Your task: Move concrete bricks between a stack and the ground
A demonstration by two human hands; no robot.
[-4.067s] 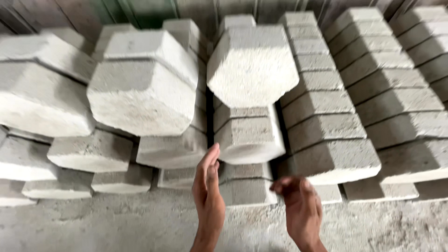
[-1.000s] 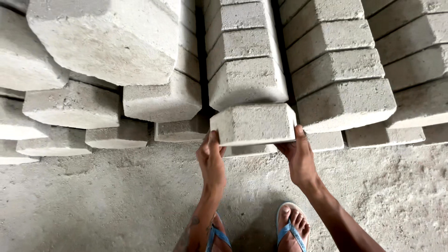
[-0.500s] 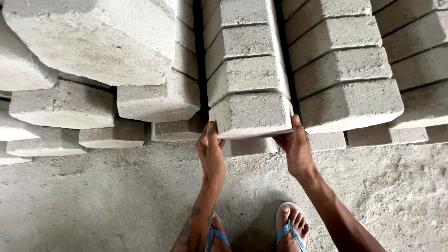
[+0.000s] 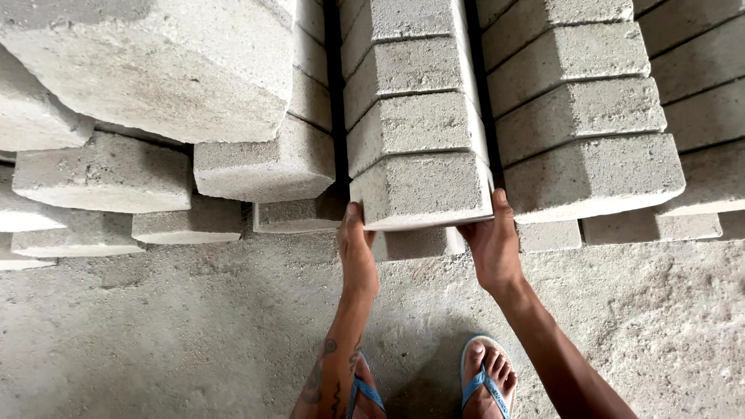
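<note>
Grey concrete block (image 4: 423, 190) clamped endwise between left hand (image 4: 357, 252) and right hand (image 4: 490, 247), palms flat on opposite ends. Long axis crosswise between both grips, pressed against the centre stack (image 4: 407, 93), above the floor (image 4: 155, 334).

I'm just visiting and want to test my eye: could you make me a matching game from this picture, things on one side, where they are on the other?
Things:
1. left hand
2. right hand
3. sandals
4. big block

Places:
A. on the feet, bottom of view
B. on the held block's right end
C. top left, nearest the camera
D. on the held block's left end

Pairs: 1-D, 2-B, 3-A, 4-C
</note>
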